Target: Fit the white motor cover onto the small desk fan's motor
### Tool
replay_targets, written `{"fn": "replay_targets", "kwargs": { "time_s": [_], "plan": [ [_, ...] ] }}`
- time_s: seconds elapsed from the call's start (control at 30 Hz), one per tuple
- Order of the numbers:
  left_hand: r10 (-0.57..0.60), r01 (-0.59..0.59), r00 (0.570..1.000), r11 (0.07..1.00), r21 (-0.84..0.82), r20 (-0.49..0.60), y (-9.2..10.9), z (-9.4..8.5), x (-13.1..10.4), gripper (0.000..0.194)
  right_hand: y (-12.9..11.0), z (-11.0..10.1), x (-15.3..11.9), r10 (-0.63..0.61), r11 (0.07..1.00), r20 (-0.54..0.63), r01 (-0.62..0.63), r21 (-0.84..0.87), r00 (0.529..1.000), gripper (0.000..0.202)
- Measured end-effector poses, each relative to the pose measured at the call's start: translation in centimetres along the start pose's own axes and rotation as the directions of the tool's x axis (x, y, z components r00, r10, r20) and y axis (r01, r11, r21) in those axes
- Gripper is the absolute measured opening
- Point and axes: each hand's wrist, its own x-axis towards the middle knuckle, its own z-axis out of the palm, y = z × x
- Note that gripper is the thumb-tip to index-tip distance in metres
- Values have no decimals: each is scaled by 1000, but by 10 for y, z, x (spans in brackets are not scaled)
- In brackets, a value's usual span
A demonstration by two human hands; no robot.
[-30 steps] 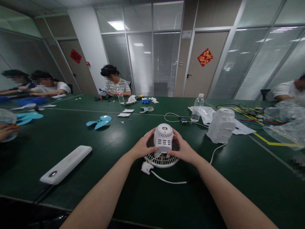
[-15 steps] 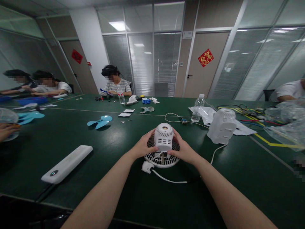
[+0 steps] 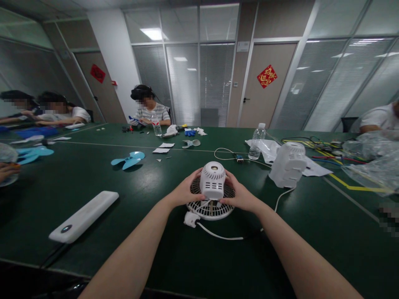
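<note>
Between my two hands is a white fan motor housing [image 3: 213, 180] with vent slots, standing over a round white fan grille [image 3: 215, 214] on the table. My left hand [image 3: 189, 190] grips its left side, thumb at the lower front edge. From the right, my right hand [image 3: 235, 192] grips it the same way. Fingers behind the housing are partly hidden. A small white part [image 3: 191, 219] lies at the grille's front left, with a white cable [image 3: 218, 237] running right from it.
Blue fan blades [image 3: 128, 160] and a long white bar-shaped device [image 3: 84, 217] lie to the left. A second white housing [image 3: 288, 165], a water bottle [image 3: 257, 142] and plastic wrapping [image 3: 370, 166] are on the right. A person [image 3: 149, 110] sits across the green table [image 3: 149, 189].
Both hands keep their hold on the housing, which stays over the grille. The whole view has shifted slightly.
</note>
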Motion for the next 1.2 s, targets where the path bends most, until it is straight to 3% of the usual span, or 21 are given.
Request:
{"fn": "replay_targets", "kwargs": {
  "time_s": [0.33, 0.7, 1.2],
  "plan": [
    [5, -4, 998, 1000, -5, 62, 5, -4, -1, 100, -1, 1, -1, 25, 1000, -3, -25, -16, 1000, 100],
    [-60, 50, 995, 991, 122, 78, 0, -5, -3, 102, 9, 3, 1, -7, 1000, 1, 7, 2, 1000, 109],
    [-184, 159, 975, 969, 191, 123, 3, -7, -4, 107, -3, 4, 0, 47, 998, 49, -46, -32, 998, 108]
  ]
}}
